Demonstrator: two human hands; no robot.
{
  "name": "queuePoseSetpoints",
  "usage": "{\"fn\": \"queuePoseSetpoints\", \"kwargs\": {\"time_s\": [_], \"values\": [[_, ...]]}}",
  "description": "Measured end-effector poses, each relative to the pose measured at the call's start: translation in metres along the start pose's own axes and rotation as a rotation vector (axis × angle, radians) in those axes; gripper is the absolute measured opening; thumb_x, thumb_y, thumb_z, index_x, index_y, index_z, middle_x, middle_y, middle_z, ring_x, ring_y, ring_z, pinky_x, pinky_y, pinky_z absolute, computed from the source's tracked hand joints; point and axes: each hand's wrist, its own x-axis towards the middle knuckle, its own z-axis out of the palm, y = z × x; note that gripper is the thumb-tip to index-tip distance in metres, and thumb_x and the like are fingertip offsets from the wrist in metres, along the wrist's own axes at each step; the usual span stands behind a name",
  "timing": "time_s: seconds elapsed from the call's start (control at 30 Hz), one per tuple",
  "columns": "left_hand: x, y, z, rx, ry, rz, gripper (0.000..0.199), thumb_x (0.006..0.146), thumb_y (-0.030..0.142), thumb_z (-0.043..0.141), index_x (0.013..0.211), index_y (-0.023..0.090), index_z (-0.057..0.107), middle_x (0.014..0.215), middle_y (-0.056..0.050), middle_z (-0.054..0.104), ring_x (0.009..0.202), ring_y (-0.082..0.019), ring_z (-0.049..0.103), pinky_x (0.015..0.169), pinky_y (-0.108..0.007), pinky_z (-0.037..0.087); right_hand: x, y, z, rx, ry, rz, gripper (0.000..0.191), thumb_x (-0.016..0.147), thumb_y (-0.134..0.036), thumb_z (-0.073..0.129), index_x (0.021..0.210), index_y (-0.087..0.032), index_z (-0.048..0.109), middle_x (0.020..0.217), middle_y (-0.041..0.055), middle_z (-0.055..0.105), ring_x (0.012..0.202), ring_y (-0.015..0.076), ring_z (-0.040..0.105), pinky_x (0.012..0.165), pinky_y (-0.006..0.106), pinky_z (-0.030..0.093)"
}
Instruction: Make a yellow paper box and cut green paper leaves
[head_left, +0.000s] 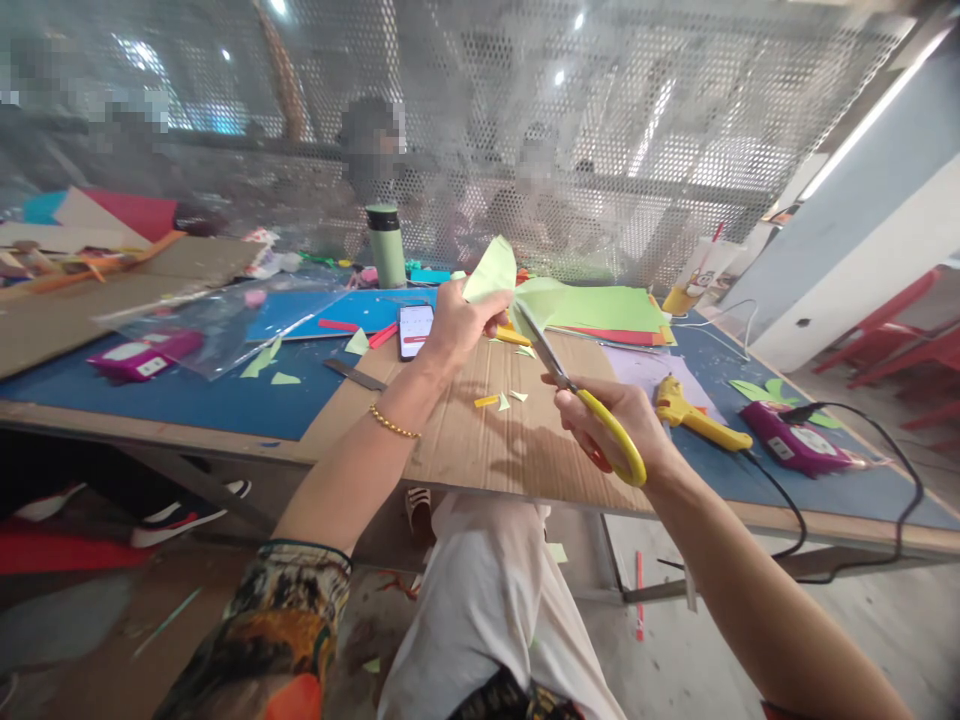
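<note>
A pale green sheet of paper [493,270] is pinched in my left hand [466,318], raised above the cardboard [450,440]. My right hand [611,415] grips scissors [621,435] with yellow and orange handles. Their blades point up and away from me and meet the paper just right of my left fingers; how far they cut in is blurred. Below, small green and yellow paper scraps [504,401] lie on the cardboard. Under my left forearm a flat metal blade or ruler [355,375] partly shows.
Right of my hand lie a yellow glue gun [697,415] with a cord and a purple box [799,440]. A phone [415,332], a green bottle [385,245] and green sheets [607,308] are farther back. Another purple box [146,354] is left. A perforated metal screen [480,130] stands behind.
</note>
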Motion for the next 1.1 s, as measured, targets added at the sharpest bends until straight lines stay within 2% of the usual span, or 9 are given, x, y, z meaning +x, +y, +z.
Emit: {"fn": "queuePoseSetpoints", "kwargs": {"time_s": [0.17,0.3,0.4,0.67,0.87,1.1], "values": [[-0.001,0.001,0.000,-0.004,-0.004,-0.009,0.021,0.085,0.010,0.076,0.068,0.017,0.065,0.057,-0.001,0.064,0.048,-0.009,0.053,0.048,-0.023,0.042,0.001,-0.002,-0.001,-0.027,-0.007,0.007,0.074,0.084,-0.073,0.079,0.120,-0.008,0.085,0.051,-0.0067,0.048,0.046,0.0099,0.041,0.050,0.027,0.036],[-0.001,0.000,0.001,-0.009,-0.017,-0.018,0.021,0.086,0.008,0.073,0.068,0.015,0.067,0.056,-0.001,0.065,0.047,-0.008,0.053,0.047,-0.022,0.042,0.004,-0.001,0.001,-0.016,0.011,0.010,0.079,0.080,-0.076,0.081,0.119,-0.007,0.085,0.056,-0.0051,0.051,0.046,0.0091,0.041,0.045,0.025,0.034],[0.000,-0.002,0.002,-0.030,-0.025,-0.028,0.023,0.086,0.008,0.074,0.066,0.015,0.066,0.054,-0.001,0.064,0.046,-0.008,0.052,0.046,-0.022,0.042,0.008,0.005,0.001,0.016,0.007,0.000,0.083,0.076,-0.078,0.082,0.118,-0.006,0.085,0.055,-0.0055,0.049,0.046,0.0088,0.042,0.043,0.025,0.033],[0.003,-0.006,0.000,-0.106,-0.058,-0.076,0.023,0.087,0.009,0.076,0.067,0.016,0.067,0.055,-0.002,0.066,0.045,-0.008,0.053,0.045,-0.021,0.042,0.014,0.020,0.000,0.033,-0.008,-0.031,0.086,0.080,-0.079,0.081,0.123,-0.005,0.084,0.048,-0.0072,0.046,0.043,0.0091,0.041,0.046,0.027,0.038],[0.004,-0.007,0.000,-0.105,-0.062,-0.088,0.023,0.087,0.010,0.081,0.069,0.016,0.067,0.057,-0.002,0.068,0.045,-0.007,0.054,0.045,-0.020,0.040,0.011,0.016,0.000,0.040,0.001,-0.004,0.090,0.077,-0.080,0.082,0.124,-0.004,0.084,0.050,-0.0061,0.049,0.042,0.0081,0.039,0.043,0.025,0.033],[0.001,-0.002,0.002,-0.120,-0.053,-0.107,0.026,0.091,0.007,0.076,0.068,0.014,0.067,0.056,0.000,0.066,0.046,-0.006,0.054,0.046,-0.021,0.038,0.006,0.006,0.003,0.080,0.025,0.033,0.088,0.073,-0.079,0.084,0.119,-0.004,0.084,0.054,-0.0044,0.054,0.041,0.0076,0.039,0.041,0.025,0.029]]}}
